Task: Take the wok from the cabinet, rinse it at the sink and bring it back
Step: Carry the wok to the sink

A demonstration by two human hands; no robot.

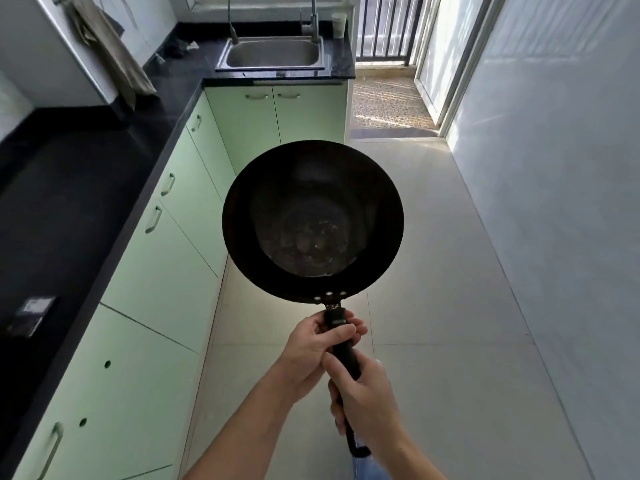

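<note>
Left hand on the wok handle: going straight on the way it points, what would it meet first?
The left hand grips the handle close behind the wok and points along it. Going on, it would first meet the wok's bowl at the riveted joint, close ahead.

left hand [311,351] ahead of right hand [369,401], fingers [347,330] curled

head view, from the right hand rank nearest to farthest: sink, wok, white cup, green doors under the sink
1. wok, its handle gripped in the right hand, straight ahead.
2. green doors, ahead, below the counter.
3. sink, above them in the counter.
4. white cup, behind the sink, right of the tap.
</note>
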